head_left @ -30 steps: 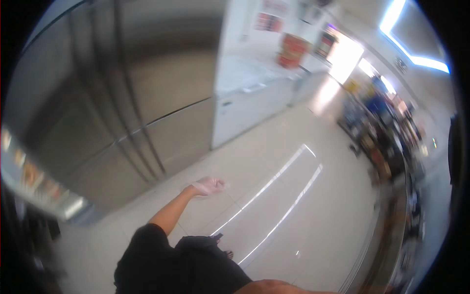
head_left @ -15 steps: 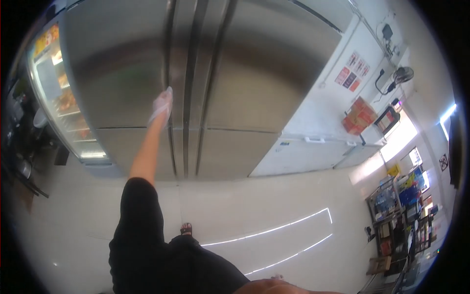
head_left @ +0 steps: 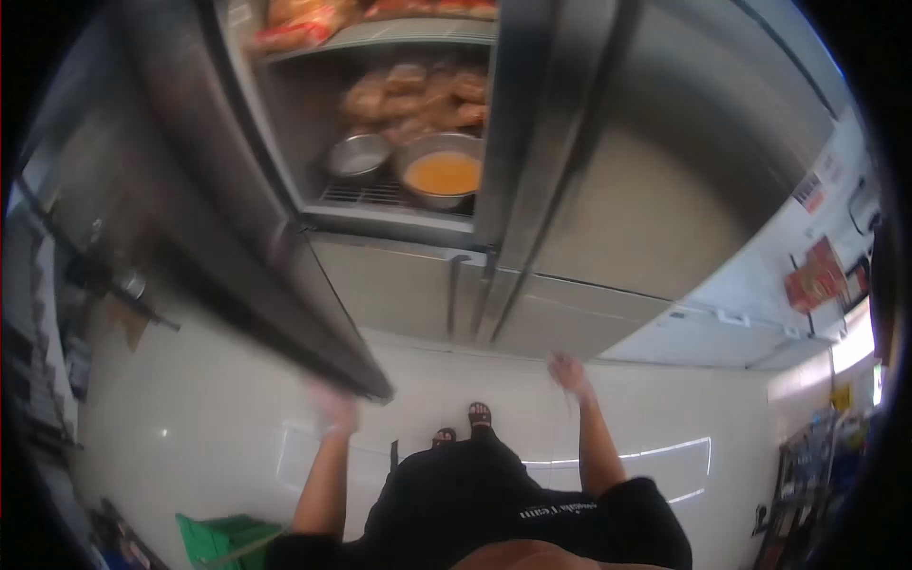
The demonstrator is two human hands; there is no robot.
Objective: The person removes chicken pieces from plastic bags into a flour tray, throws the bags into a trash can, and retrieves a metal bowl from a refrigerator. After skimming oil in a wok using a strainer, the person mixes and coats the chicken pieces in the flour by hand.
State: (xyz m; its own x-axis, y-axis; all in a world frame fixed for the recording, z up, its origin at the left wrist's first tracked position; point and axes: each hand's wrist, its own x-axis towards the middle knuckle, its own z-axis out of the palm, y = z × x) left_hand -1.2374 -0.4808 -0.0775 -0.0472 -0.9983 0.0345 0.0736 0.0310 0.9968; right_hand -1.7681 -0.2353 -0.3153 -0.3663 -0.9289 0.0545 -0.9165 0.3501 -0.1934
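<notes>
A tall steel refrigerator (head_left: 608, 218) stands in front of me with its upper left door (head_left: 218, 218) swung open. On the lit shelf sit a metal bowl of orange sauce (head_left: 444, 176), a smaller metal bowl (head_left: 359, 157) and several bags of browned food (head_left: 418, 95). My left hand (head_left: 332, 408) is blurred, raised just below the open door's lower corner; whether it touches the door is unclear. My right hand (head_left: 568, 370) is lifted in front of the lower doors, fingers apart, holding nothing. My feet in sandals (head_left: 465, 423) stand on the pale floor.
A white chest freezer (head_left: 722, 328) runs along the wall to the right, under red posters (head_left: 817, 275). A green crate (head_left: 223, 541) sits on the floor at lower left. Stocked shelves (head_left: 817, 465) fill the far right. Dark equipment (head_left: 95, 275) lines the left side.
The upper left refrigerator door, shut before with my left hand on its handle, now stands open. My left hand has dropped low, my right hand has come up, and I stand closer.
</notes>
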